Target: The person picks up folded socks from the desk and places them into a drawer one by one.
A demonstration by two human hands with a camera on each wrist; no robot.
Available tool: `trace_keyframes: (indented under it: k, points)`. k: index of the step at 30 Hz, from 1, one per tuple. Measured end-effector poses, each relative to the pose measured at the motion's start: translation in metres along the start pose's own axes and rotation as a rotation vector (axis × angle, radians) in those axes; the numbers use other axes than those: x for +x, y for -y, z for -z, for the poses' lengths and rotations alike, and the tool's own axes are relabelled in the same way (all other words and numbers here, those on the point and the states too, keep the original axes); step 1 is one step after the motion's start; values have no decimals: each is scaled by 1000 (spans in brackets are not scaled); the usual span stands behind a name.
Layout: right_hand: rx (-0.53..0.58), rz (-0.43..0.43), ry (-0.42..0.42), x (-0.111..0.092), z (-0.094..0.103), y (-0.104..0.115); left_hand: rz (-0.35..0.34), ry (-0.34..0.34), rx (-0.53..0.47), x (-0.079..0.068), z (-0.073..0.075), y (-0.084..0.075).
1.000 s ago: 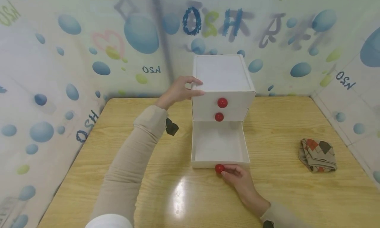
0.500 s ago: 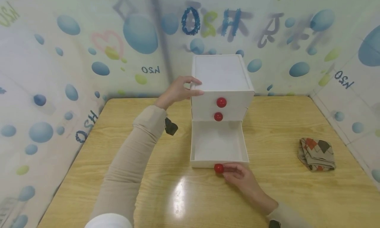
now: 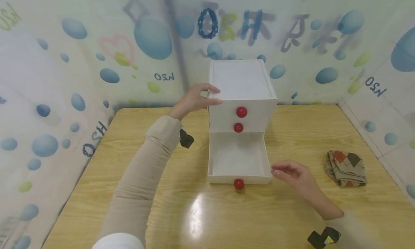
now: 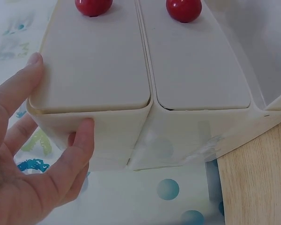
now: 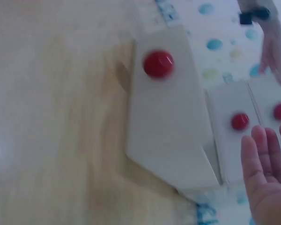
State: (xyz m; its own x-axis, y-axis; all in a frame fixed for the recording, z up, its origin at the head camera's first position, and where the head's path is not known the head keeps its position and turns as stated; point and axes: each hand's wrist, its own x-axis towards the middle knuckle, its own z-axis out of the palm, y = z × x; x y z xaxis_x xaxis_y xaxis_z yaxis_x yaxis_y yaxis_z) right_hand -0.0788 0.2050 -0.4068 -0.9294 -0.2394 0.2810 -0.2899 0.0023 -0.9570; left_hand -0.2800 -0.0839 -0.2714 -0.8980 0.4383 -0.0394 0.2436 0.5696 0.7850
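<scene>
A white drawer box (image 3: 241, 80) with red round knobs stands on the table, its bottom drawer (image 3: 238, 161) pulled out with nothing inside. The two upper drawers are pushed in. My left hand (image 3: 194, 99) holds the box by its upper left front corner; in the left wrist view, fingers and thumb of that hand (image 4: 33, 168) sit around the corner edges. Beside the drawer's front right corner is my right hand (image 3: 299, 179), fingers loosely extended, holding nothing. The bottom drawer's red knob (image 3: 239, 184) is untouched. The right wrist view is blurred.
A folded cloth (image 3: 346, 168) with an argyle pattern lies on the right of the wooden table (image 3: 175, 206). Patterned walls (image 3: 107, 51) rise behind the table and at both sides.
My right hand has released the bottom drawer's knob and moved right and slightly away, to the drawer's right front corner. The left hand and the drawer have stayed in place.
</scene>
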Motion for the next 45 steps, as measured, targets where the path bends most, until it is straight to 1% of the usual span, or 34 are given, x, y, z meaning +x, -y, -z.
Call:
trace_keyframes:
  k: [1, 3, 5, 7, 8, 10, 11, 13, 14, 15, 16, 18, 20, 21, 22, 23, 25, 28, 30, 32, 34, 37, 38, 39, 41, 43, 45]
  points:
    - [20, 29, -12, 1, 11, -5, 1, 1, -2, 0, 0, 0]
    - [-53, 4, -82, 1, 29, -9, 2, 2, -4, 0, 0, 0]
    - [-143, -34, -125, 0, 50, -19, 1, 3, -7, -1, 1, -1]
    - [-259, -71, -170, -3, 73, -32, 2, 3, -8, -1, 1, -2]
    - [-346, -126, -201, -4, 81, -33, 2, 3, -7, -1, 1, -2]
    - [-438, -173, -213, -7, 99, -37, 1, 4, -6, -2, 1, -4]
    - [-467, -197, -231, -8, 108, -38, -1, 5, -5, -2, 1, -4]
    - [-468, -254, -290, -10, 123, -38, -5, 5, 2, -1, 1, -6]
    - [-432, -270, -334, -11, 131, -38, -8, 5, 6, -1, 0, -6]
    - [-430, -287, -365, -13, 140, -39, -12, 6, 11, 0, 0, -6]
    - [-372, -287, -419, -14, 150, -45, -14, 6, 14, 0, 0, -6]
    - [-310, -287, -513, -17, 170, -56, -17, 5, 22, 1, -1, -5]
    - [-322, -295, -552, -20, 187, -65, -12, 1, 23, 1, -1, -3]
    - [-361, -315, -559, -22, 194, -69, -7, -1, 23, 1, -1, -3]
    - [-361, -327, -577, -23, 200, -71, -4, -2, 23, 1, -2, -2]
    - [-405, -346, -580, -25, 205, -72, -3, -3, 20, 1, -2, -1]
    - [-448, -377, -583, -28, 210, -70, -1, -4, 10, 0, -2, -1]
    - [-439, -417, -582, -29, 209, -57, -2, -5, -7, -1, -1, 0]
    - [-448, -443, -564, -29, 207, -49, 3, -7, -13, -1, -1, 0]
    - [-477, -481, -534, -30, 204, -44, 8, -10, -15, -2, 0, 0]
    - [-519, -508, -489, -31, 205, -43, 8, -11, -14, -3, 1, 0]
    - [-543, -524, -406, -34, 208, -45, 6, -11, -8, -3, 1, 1]
    - [-567, -521, -388, -36, 212, -49, 7, -11, -6, -3, 1, 1]
    - [-567, -518, -364, -37, 213, -49, 8, -11, -3, -3, 1, 1]
    - [-576, -530, -334, -36, 211, -46, 11, -12, -5, -3, 0, 1]
    - [-610, -538, -312, -37, 211, -47, 14, -15, -11, -3, 0, 2]
    - [-605, -547, -286, -38, 210, -46, 17, -12, -13, -3, 0, 2]
